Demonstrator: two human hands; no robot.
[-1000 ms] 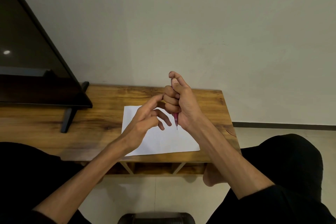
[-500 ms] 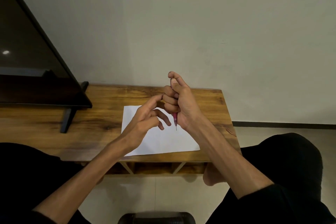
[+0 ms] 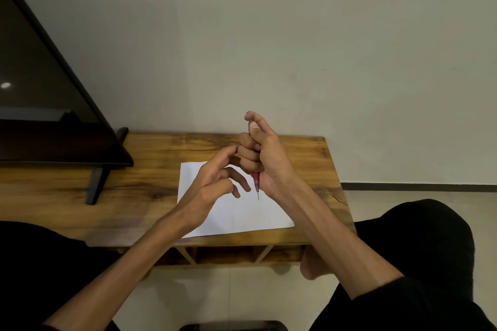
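My knees in black trousers (image 3: 430, 255) frame the bottom of the view, with my two bare forearms running up from them. One bare foot (image 3: 312, 266) rests on the pale floor (image 3: 242, 293), just below the front edge of the wooden desk (image 3: 139, 191).

On the desk, near that front edge, a white sheet of paper (image 3: 250, 215) lies flat and slightly askew.

Above the sheet, my left hand (image 3: 212, 185) holds nothing. Its forefinger is stretched out and touches the knuckles of my right hand (image 3: 266, 158), and its other fingers are loosely bent.

My right hand is a closed fist around a pink pen (image 3: 256, 181). The pen stands nearly upright, my thumb is at its top end, and its thin point (image 3: 258, 196) aims down over the middle of the sheet. Whether the point touches the paper I cannot tell.

Farther back, on the left of the desk and well apart from the paper, a dark television (image 3: 40, 94) stands on a black splayed foot (image 3: 96, 185). A plain pale wall (image 3: 295, 35) rises behind it, and a dark skirting strip (image 3: 416, 187) runs along its base at right.
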